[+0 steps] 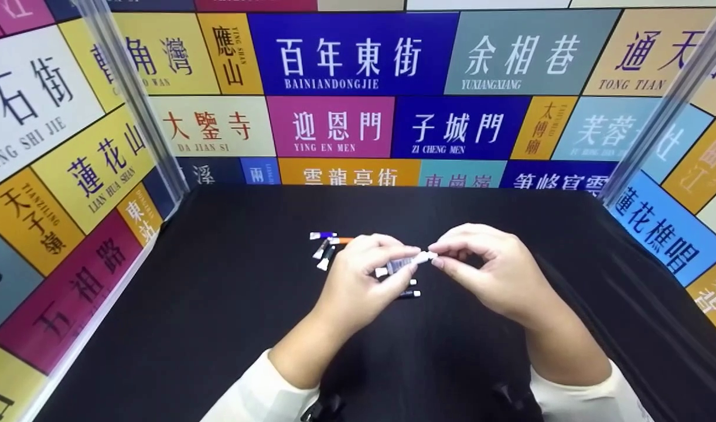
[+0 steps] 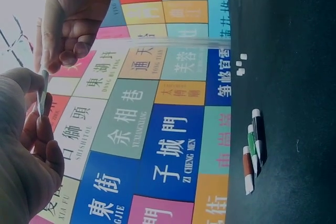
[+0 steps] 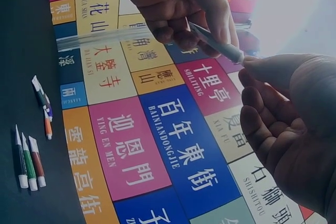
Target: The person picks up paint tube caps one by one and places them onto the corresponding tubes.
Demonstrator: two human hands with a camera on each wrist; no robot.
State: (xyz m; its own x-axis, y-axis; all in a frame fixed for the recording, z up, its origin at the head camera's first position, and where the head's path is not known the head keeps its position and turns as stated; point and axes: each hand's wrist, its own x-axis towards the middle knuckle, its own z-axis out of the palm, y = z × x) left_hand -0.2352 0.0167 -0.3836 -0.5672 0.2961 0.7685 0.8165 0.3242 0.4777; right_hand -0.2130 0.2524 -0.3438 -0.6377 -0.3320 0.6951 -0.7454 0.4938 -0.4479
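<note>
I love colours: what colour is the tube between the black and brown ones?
Green tube, clearest in the left wrist view.

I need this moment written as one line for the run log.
left hand: holds small tube | right hand: pinches its white end | black tabletop: other tubes, small white pieces

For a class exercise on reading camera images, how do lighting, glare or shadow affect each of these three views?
Head view: left hand and right hand brightly lit, print on the held tube too small to read; left wrist view: upper-left corner bleached nearly white; right wrist view: strong glare at upper right, both hands shaded, black tablecloth dim.
</note>
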